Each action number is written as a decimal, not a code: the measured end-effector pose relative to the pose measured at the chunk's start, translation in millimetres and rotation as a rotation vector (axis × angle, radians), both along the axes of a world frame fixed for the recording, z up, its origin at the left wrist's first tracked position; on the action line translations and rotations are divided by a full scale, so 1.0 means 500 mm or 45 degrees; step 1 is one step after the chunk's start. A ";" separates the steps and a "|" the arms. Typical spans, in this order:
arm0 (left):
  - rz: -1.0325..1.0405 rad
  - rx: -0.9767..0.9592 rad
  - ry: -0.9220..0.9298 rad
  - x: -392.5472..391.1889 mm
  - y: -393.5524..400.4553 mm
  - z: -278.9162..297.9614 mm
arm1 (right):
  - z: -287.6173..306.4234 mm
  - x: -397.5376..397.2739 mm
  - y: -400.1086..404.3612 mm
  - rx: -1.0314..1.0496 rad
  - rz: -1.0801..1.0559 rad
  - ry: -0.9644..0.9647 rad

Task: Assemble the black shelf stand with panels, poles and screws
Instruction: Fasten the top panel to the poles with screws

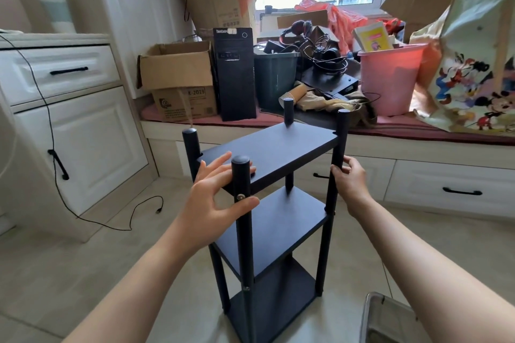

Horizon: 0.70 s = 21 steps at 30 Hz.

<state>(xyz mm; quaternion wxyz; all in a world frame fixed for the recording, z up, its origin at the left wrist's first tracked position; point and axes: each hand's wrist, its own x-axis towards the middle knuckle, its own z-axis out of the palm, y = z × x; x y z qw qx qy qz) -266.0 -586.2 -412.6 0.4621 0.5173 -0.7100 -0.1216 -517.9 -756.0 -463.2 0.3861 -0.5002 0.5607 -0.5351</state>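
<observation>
Head view: left hand point(214, 198) fingers spread at pole point(242, 189); right hand point(349, 179) grips pole; pink bucket point(390, 83) holds book point(372, 37).

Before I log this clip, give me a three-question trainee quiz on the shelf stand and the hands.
1. True or false: the shelf stand stands upright on the floor.
2. How many panels are fitted? A two, B three, C four.
3. Which hand grips a pole?

Key:
1. True.
2. B: top panel, middle panel, bottom panel.
3. The right hand, on the right front pole; the left hand is spread open.
</observation>
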 end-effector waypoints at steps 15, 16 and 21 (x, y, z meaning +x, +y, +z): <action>0.349 0.046 0.347 0.039 -0.028 -0.025 | 0.008 -0.058 0.088 0.006 0.107 0.039; 0.360 0.042 0.387 0.038 -0.031 -0.026 | 0.011 -0.062 0.100 0.007 0.127 0.053; 0.438 0.029 0.614 0.022 -0.035 -0.021 | 0.024 -0.082 0.169 0.028 0.242 0.092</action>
